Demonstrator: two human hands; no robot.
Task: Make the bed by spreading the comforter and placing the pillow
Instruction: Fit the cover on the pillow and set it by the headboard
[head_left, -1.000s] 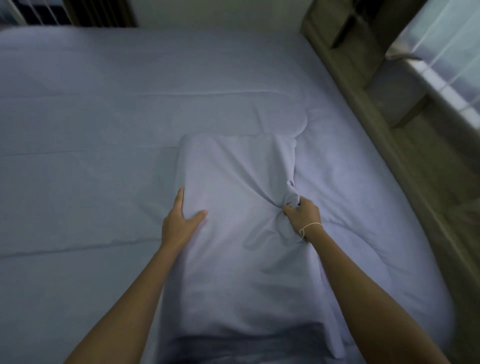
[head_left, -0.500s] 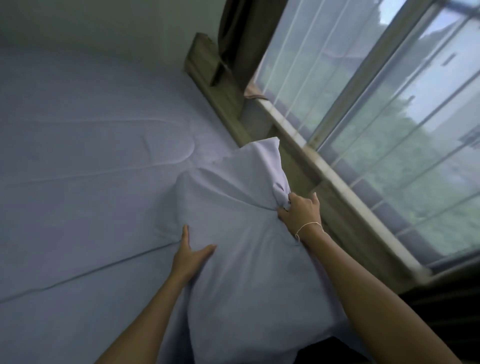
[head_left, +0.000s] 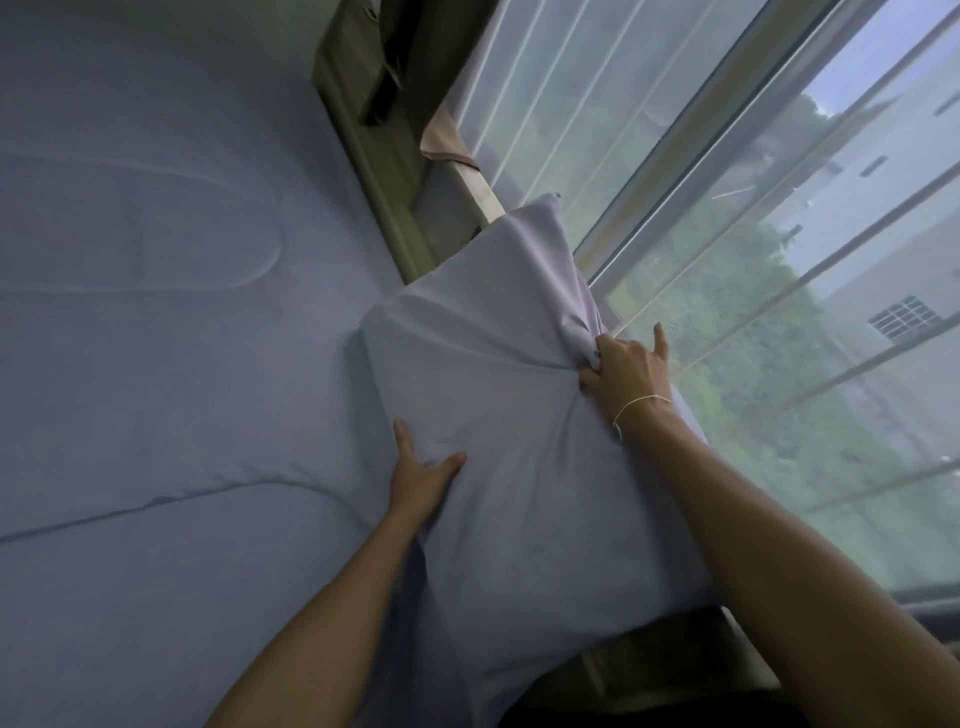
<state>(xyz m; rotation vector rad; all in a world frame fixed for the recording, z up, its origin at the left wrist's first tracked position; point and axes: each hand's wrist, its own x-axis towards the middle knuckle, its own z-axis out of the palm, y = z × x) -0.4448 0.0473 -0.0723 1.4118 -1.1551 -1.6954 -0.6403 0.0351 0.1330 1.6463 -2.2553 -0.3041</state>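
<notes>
Head view. A pale lavender pillow (head_left: 498, 415) was held tilted, its upper corner raised against the window (head_left: 753, 234) and its lower part over the right edge of the bed. The right hand (head_left: 626, 371) gripped a bunched fold of the pillowcase on the pillow's right side: the thumb and nearer fingers were curled into the cloth, from which creases radiated across the case, while one finger stood straight up, clear of the fabric. A thin pale string bracelet (head_left: 636, 408) circled the right wrist. The left hand (head_left: 421, 478) lay against the pillow's left edge, the thumb spread across the front face and one finger extended along the side; the remaining fingers were hidden behind the pillow, so how far they curled round it could not be told. The comforter (head_left: 156, 338), of the same lavender, lay spread flat over the bed to the left, its stitched quilting lines visible, and met the pillow's lower left edge. A wooden bed frame (head_left: 363, 130) ran along the right side of the bed, just beside the window sill (head_left: 475, 184). Sheer curtain (head_left: 545, 93) hung over the glass
</notes>
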